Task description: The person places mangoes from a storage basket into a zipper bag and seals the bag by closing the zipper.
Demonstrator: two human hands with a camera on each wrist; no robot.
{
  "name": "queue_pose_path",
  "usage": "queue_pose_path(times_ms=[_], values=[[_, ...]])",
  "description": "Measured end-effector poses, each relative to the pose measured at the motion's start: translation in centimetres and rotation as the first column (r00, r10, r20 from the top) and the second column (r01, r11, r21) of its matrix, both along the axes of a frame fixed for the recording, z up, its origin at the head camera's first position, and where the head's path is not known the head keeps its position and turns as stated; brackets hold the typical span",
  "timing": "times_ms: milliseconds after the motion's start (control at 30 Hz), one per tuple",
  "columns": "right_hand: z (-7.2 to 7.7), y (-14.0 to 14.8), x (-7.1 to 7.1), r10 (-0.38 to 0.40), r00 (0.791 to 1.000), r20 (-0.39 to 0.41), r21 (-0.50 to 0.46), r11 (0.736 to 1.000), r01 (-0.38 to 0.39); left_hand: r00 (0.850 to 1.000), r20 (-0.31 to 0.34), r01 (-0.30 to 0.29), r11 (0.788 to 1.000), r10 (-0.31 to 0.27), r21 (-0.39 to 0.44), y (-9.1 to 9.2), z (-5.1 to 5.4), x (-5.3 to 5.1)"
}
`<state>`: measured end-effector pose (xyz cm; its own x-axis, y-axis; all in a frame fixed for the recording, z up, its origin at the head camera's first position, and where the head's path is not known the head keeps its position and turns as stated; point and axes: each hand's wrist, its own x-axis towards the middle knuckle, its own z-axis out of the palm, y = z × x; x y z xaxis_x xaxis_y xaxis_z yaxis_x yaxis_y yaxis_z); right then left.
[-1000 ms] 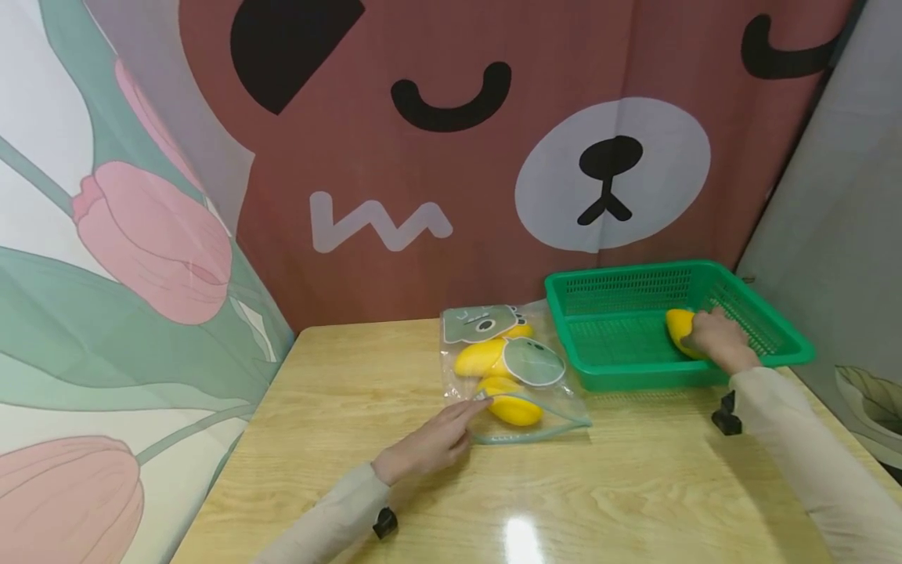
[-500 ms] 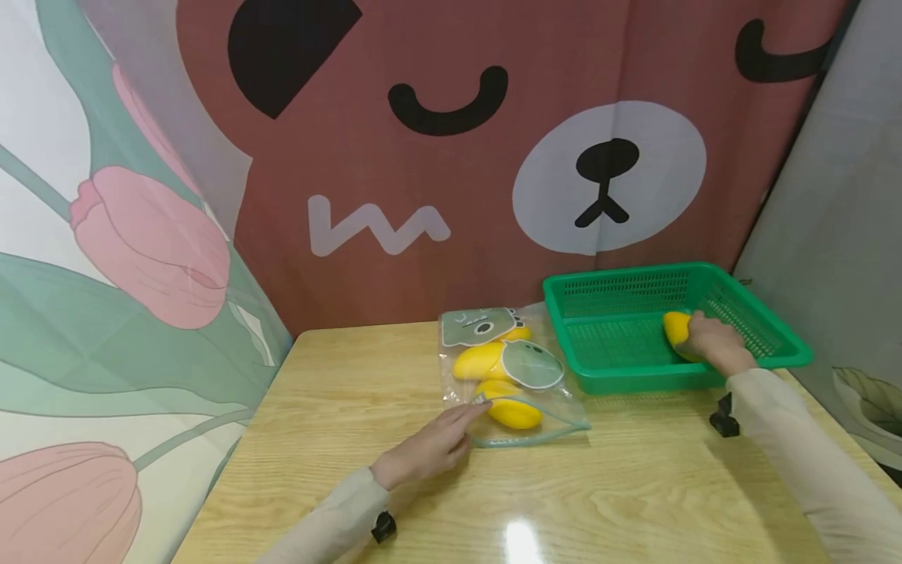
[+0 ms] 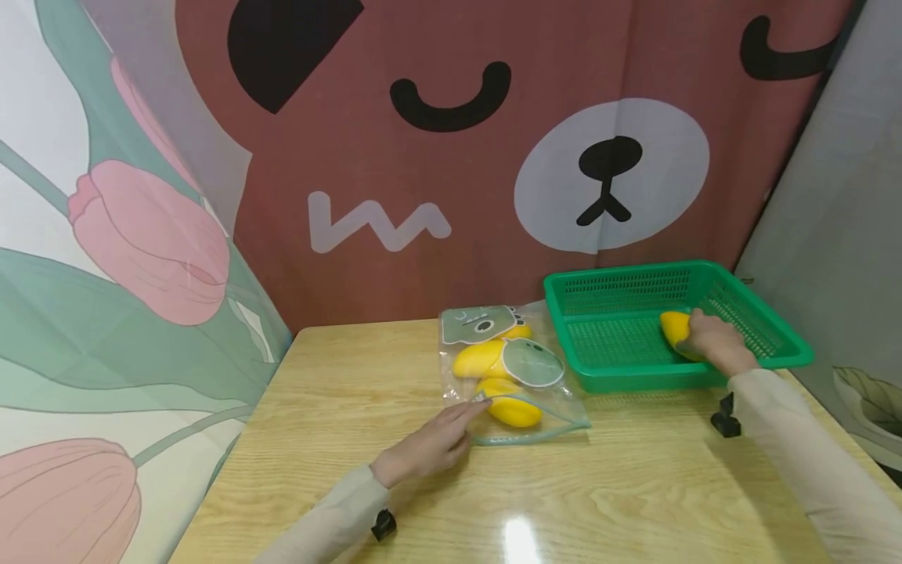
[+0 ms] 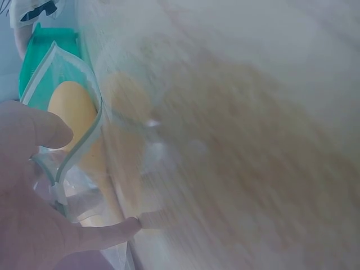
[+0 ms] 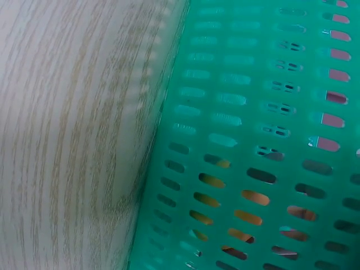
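On the table lies a clear zip bag [image 3: 454, 388] with green cartoon prints, holding several yellow mangoes [image 3: 514, 411]. My left hand [image 3: 426, 446] is at the left corner of the bag's mouth. Its fingers hold the raised lip there. In the left wrist view the mouth gapes beside the thumb and fingers, with a mango [image 4: 73, 109] just inside. At right, my right hand [image 3: 719, 341] reaches into a green basket [image 3: 620, 380] and grips a mango [image 3: 674, 327], partly hidden by the fingers. The right wrist view shows the basket's slotted wall [image 5: 225, 129], with yellow through its slots.
The wooden table [image 3: 338, 376] stands against a brown curtain with a bear face [image 3: 423, 274]. A tulip-print curtain [image 3: 141, 352] hangs at the left, and a grey one [image 3: 838, 235] at the right. The basket stands close to the bag's right side.
The mango in the basket has shifted very slightly left with my right hand. My left hand and the bag stay in place.
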<state>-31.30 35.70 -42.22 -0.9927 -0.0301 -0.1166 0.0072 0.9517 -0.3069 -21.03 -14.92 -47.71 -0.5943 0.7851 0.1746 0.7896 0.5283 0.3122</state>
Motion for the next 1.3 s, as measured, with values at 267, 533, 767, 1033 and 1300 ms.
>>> queue_pose_path(times_ms=[267,533,767,1033,1300], values=[[0.01,-0.01,0.08,0.016,0.999,-0.038,-0.008,1.0,-0.016,1.0,-0.009,0.009,1.0,-0.009,0.011,0.05,-0.13,-0.1],[0.04,0.05,0.29,0.006,0.997,-0.071,-0.005,1.0,-0.007,1.0,-0.004,0.015,0.999,-0.015,0.036,0.28,0.03,0.03],[0.02,0.17,0.35,0.008,0.997,-0.081,-0.01,1.0,-0.008,0.999,-0.018,0.033,0.999,-0.032,0.041,0.33,0.02,-0.13],[0.26,-0.05,0.21,0.0,0.997,-0.076,-0.002,1.0,0.0,1.0,-0.01,0.016,1.0,-0.016,0.02,0.07,-0.25,-0.18],[0.27,-0.14,0.13,-0.01,0.997,-0.077,-0.002,1.0,0.009,1.0,0.013,-0.007,1.0,0.007,0.005,0.08,-0.01,0.02]])
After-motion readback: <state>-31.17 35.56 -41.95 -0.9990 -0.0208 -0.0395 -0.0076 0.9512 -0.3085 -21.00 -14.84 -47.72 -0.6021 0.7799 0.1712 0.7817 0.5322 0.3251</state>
